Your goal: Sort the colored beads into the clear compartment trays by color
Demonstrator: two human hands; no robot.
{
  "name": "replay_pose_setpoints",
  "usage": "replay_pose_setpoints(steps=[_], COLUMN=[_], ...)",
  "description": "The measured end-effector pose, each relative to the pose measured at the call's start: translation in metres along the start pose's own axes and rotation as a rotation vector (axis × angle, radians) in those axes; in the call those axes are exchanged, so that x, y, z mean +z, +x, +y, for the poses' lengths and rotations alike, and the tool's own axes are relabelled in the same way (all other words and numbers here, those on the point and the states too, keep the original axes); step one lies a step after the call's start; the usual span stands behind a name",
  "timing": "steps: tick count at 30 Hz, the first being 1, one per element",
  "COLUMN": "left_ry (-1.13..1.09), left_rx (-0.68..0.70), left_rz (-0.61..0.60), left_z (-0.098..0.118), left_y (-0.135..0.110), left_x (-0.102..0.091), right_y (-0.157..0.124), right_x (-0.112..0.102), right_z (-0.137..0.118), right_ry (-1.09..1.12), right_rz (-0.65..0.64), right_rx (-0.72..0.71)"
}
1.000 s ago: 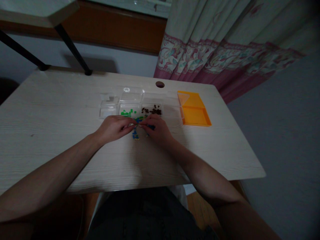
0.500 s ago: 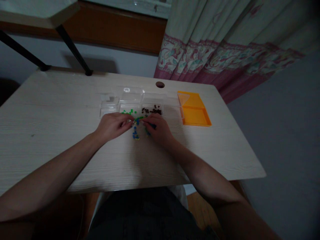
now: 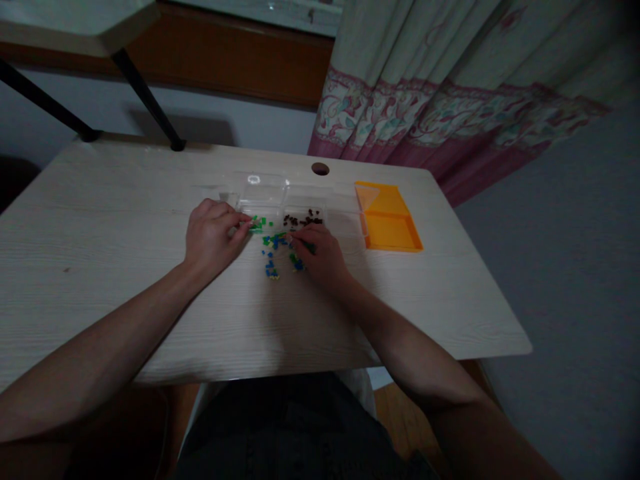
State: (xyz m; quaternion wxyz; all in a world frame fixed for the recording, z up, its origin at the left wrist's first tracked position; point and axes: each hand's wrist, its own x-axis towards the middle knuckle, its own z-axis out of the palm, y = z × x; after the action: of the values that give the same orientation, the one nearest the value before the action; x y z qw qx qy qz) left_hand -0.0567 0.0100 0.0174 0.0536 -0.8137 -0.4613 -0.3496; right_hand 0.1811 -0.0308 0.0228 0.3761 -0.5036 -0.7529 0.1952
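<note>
My left hand [image 3: 213, 233] has its thumb and fingers pinched together over the left part of a clear plastic box [image 3: 263, 190], at several small green bricks [image 3: 261, 223]. Whether a brick is between those fingertips cannot be made out. Just right of the middle, my right hand [image 3: 323, 253] is closed, with its fingertips beside a loose cluster of small blue and green bricks [image 3: 277, 240] on the table. Its fingers hide what they hold, if anything. More blue and yellowish bricks [image 3: 271, 270] lie nearer to me, between the two hands.
Small dark brown pieces [image 3: 313, 219] lie in the clear compartment beside the green bricks. An open orange box [image 3: 395, 230] stands to the right. The pale wooden table [image 3: 420, 300] has a cable hole [image 3: 320, 169] near its back edge. Black shelf legs [image 3: 150, 100] rise at back left.
My left hand has moved left and slightly away from me, from the blue and green cluster to the green bricks in the clear box. The right hand has barely moved.
</note>
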Motion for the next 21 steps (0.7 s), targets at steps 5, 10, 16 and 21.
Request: replay_pose_setpoints(steps=[5,10,16,21], left_ry=[0.01,-0.005,-0.045,-0.05], left_rx=[-0.013,-0.046,-0.078,-0.052], left_rz=[-0.005,-0.038,-0.058,-0.047], left_z=[-0.0001,0.0013,0.0033,0.0036], left_y=[-0.0006,-0.0002,0.0006,0.0006], left_x=[0.0002,-0.0013,-0.0019,-0.0022], right_y=[0.0005,0.0008,0.0016,0.0038], right_x=[0.0009,0.0007,-0.0011,-0.0088], right_z=[0.0028,0.0038,0.0036,0.0046], right_ry=[-0.012,-0.014,-0.014,-0.111], right_rz=[0.021,0.017,0.009,-0.08], right_rx=[-0.027,-0.018,-0.018,-0.018])
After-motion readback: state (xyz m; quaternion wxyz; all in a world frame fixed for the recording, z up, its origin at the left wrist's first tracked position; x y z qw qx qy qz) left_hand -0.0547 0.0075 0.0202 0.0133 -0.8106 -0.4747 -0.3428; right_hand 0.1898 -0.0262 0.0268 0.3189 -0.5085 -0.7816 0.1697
